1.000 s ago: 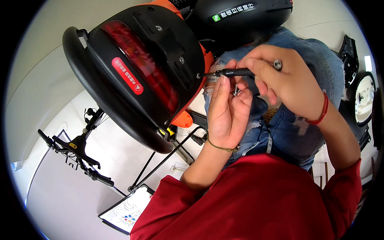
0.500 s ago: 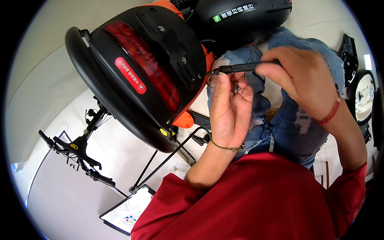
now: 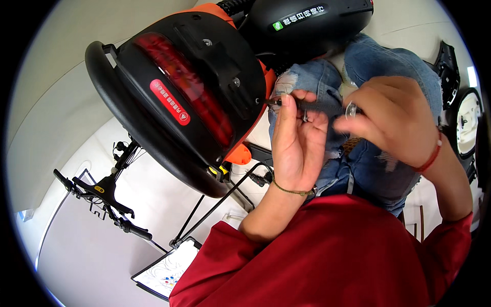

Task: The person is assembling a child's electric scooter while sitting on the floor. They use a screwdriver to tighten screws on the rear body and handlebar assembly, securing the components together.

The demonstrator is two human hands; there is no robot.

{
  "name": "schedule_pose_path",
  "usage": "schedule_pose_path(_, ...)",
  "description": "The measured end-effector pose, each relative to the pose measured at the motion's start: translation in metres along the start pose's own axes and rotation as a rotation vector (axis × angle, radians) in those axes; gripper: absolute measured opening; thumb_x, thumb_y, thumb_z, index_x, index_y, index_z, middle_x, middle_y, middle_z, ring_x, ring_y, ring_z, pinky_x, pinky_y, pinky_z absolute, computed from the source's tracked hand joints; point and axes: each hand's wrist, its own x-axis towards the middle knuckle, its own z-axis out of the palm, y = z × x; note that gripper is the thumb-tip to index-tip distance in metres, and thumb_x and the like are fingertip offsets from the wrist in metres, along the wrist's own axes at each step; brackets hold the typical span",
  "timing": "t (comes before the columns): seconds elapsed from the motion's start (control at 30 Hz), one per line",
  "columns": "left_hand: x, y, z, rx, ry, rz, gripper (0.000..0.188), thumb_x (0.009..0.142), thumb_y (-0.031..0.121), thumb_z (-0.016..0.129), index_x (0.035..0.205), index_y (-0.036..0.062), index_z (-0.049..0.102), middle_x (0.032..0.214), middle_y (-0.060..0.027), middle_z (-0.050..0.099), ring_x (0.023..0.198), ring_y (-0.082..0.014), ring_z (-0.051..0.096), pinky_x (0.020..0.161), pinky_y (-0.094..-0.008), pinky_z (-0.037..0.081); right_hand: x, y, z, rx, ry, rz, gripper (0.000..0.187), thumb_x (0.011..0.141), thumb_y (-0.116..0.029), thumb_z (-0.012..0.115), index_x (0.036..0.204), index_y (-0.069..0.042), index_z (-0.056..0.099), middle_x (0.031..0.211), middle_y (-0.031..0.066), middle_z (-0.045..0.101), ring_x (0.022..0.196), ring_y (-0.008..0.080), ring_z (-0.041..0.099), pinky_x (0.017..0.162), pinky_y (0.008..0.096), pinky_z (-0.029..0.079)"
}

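My left hand [image 3: 299, 146] pinches the front of a dark screwdriver [image 3: 319, 106] between thumb and fingers. The tool's tip points left at a screw hole [image 3: 257, 101] on the edge of a black rear cover [image 3: 204, 66]. A small silvery metal piece [image 3: 306, 117] shows among my left fingers; its kind is unclear. At the handle's back end is my right hand [image 3: 396, 120], fingers closed round it and slightly blurred. A clear, shiny round part [image 3: 351, 110] shows there. Into the cover are set a red tail light [image 3: 184, 87] and several screws.
A thick black grab bar [image 3: 138, 133] curves round the cover's left side. Beyond the cover sits a rounded black case [image 3: 307, 25]. Handlebars [image 3: 105, 197] stand at left, with a tablet-like screen [image 3: 169, 266] at lower left. Dark and white parts [image 3: 466, 123] are at right.
My right hand has shifted slightly down and turned at the handle end. The screwdriver now tilts down a little toward the right. My left hand keeps its pinch; the whole view has shifted slightly.
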Motion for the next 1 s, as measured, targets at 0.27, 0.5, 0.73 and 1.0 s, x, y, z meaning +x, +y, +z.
schedule_pose_path(0.27, 0.0, 0.012, -0.008, -0.06, -0.085, -0.043, 0.022, 0.098, 0.024, 0.045, 0.104, 0.0043, 0.053, 0.1, -0.0049, 0.055, 0.076, -0.0086, 0.047, 0.07, -0.0238, 0.041, 0.009, -0.022, 0.008, 0.706, 0.09, 0.565, 0.032, 0.081, -0.031, 0.068, 0.091, -0.001, 0.059, 0.06, 0.0084, 0.054, 0.05, 0.0228, 0.053, 0.052, 0.0306, 0.044)
schedule_pose_path(0.5, 0.002, 0.009, -0.005, 0.008, -0.07, -0.027, 0.023, 0.097, 0.026, 0.047, 0.107, 0.0057, 0.054, 0.099, -0.0047, 0.056, 0.081, -0.0094, 0.049, 0.072, -0.0238, 0.043, 0.004, -0.018, 0.0, 0.12, -0.023, 0.162, 0.02, 0.087, -0.018, 0.06, 0.075, -0.002, 0.058, 0.057, 0.0085, 0.056, 0.051, 0.0209, 0.056, 0.05, 0.0307, 0.042)
schedule_pose_path(0.73, 0.001, -0.001, -0.006, 0.104, -0.155, -0.051, 0.027, 0.098, 0.029, 0.044, 0.111, 0.0067, 0.053, 0.097, -0.0026, 0.057, 0.081, -0.0117, 0.05, 0.079, -0.0277, 0.045, -0.005, -0.023, 0.001, 0.463, -0.073, 0.334, 0.024, 0.094, -0.019, 0.048, 0.082, -0.001, 0.058, 0.056, 0.0074, 0.056, 0.051, 0.0178, 0.057, 0.051, 0.0286, 0.043)
schedule_pose_path(1.0, 0.001, -0.001, 0.0, 0.171, -0.081, -0.028, 0.031, 0.098, 0.036, 0.042, 0.107, 0.0098, 0.055, 0.095, 0.0006, 0.056, 0.096, -0.0134, 0.053, 0.089, -0.0318, 0.042, 0.001, -0.017, -0.002, -0.077, 0.038, 0.072, 0.028, 0.077, -0.025, 0.069, 0.086, 0.0, 0.06, 0.064, 0.006, 0.057, 0.055, 0.0196, 0.056, 0.052, 0.0291, 0.045)
